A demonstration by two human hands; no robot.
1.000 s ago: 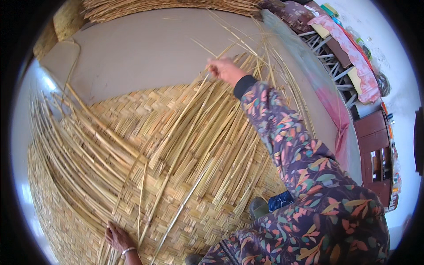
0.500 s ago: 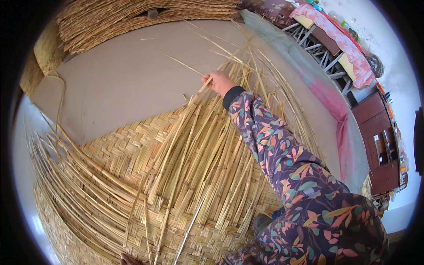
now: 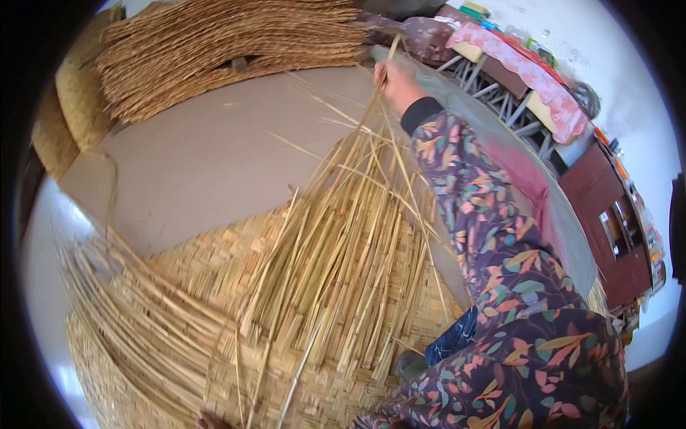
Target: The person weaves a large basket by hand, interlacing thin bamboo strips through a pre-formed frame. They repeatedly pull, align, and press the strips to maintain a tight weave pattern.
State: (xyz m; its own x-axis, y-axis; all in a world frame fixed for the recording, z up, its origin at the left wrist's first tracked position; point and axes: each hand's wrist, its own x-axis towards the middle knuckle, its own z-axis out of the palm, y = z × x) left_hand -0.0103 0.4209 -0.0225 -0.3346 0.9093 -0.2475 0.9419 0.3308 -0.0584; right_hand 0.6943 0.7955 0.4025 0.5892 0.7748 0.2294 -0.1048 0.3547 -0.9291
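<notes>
With arm stretched far out, my right hand (image 3: 397, 80) is closed around the thin far ends of some split reeds (image 3: 377, 100). Their lengths run back toward a thick fan of pale yellow reed strips (image 3: 336, 264) in the middle. Under the fan lies a woven reed mat (image 3: 207, 250) with a herringbone pattern. More loose strips (image 3: 143, 307) curve across the mat at the left. Only a bit of my left hand (image 3: 211, 420) shows at the lower edge, beside the mat and a few strips; its fingers are mostly out of the picture.
A tall stack of folded woven mats (image 3: 229, 50) stands at the far side, with rolled mats (image 3: 86, 100) to its left. Greenish and pink plastic sheeting (image 3: 525, 171) edges the right. Beyond are a pink-covered table (image 3: 522, 79) and a dark red cabinet (image 3: 607, 222).
My right hand has moved farther away and to the right, drawing the reed ends with it. The view has shifted slightly. My left hand stays at the lower edge.
</notes>
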